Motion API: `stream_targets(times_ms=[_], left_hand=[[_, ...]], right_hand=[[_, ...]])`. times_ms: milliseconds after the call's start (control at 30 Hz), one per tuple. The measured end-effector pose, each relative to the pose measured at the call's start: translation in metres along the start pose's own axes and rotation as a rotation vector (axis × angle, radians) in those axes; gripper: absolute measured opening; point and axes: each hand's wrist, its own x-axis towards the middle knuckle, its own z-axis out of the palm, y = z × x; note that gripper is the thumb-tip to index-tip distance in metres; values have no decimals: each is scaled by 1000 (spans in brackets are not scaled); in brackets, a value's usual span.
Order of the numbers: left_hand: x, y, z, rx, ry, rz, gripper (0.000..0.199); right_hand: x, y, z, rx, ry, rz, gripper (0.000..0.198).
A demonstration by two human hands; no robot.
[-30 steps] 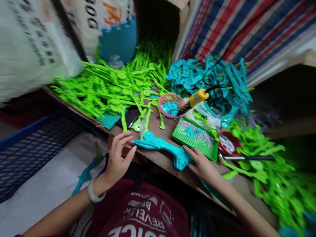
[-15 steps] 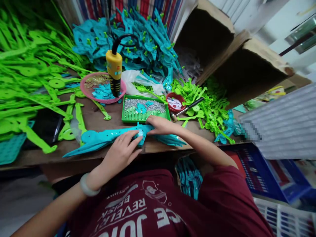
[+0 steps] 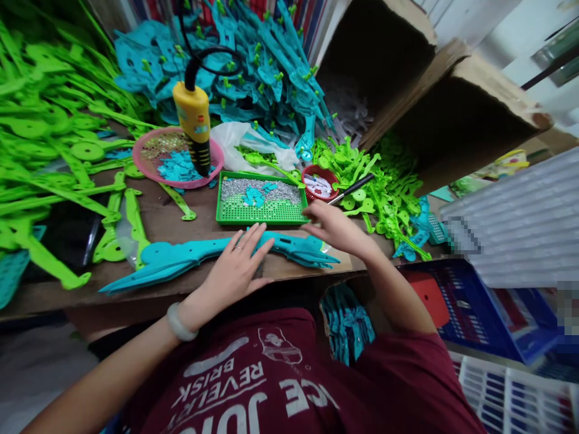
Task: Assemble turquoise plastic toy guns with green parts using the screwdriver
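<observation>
A long turquoise plastic part (image 3: pixel 181 256) with pointed ends lies across the front of the workbench. My left hand (image 3: pixel 237 256) rests flat over its middle, fingers stretched and apart, hiding that section. Beyond the part's right end, my right hand (image 3: pixel 337 226) hovers beside the hammer (image 3: pixel 357 188), thumb and forefinger apart. It covers the hammer's head; only the dark handle and a bit of the metal shaft show. Just behind the part sits a green perforated tray (image 3: pixel 266 215) holding small silver pieces and a few turquoise bits.
A yellow-and-black corded tool (image 3: pixel 193 123) hangs over a pink basket (image 3: pixel 142 172) of turquoise pieces. A red basket (image 3: pixel 332 191) holds white pieces. Lime green parts (image 3: pixel 49 126) pile up at left, turquoise parts (image 3: pixel 266 78) at the back. Cardboard boxes (image 3: pixel 497 90) stand back right.
My right hand has let go of the turquoise part and moved right to the hammer. My left hand has flattened over the part's middle. The view has shifted slightly.
</observation>
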Motion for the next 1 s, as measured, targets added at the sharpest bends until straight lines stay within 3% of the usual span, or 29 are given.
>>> stream_targets(times_ms=[33,133,200,300,400,500,633,733,867,1000], left_hand=[[9,4,1,-18,-19,17,71],[40,21,12,-57,-90,66,64],[60,31,22,-58,-124,80,69],[76,41,37,-18,-175,66,80],[73,40,43,69,-220,64,83],[64,35,40,141,-235,103,82],[56,31,37,149,-233,164,82],[51,30,36,166,-301,171,80],[49,32,34,197,-339,189,78],[50,35,31,114,-249,205,78]], right_hand=[[-14,9,-8,-6,9,62,9],[-56,35,-7,25,-82,162,12],[-78,47,13,127,-90,139,12],[-99,58,55,268,66,66,15],[-109,64,88,290,220,-4,20],[-114,70,104,231,279,-58,29],[-115,73,113,78,297,-112,34],[-114,68,118,34,359,-124,30],[-116,60,126,121,456,-158,24],[-115,63,129,240,457,-198,21]])
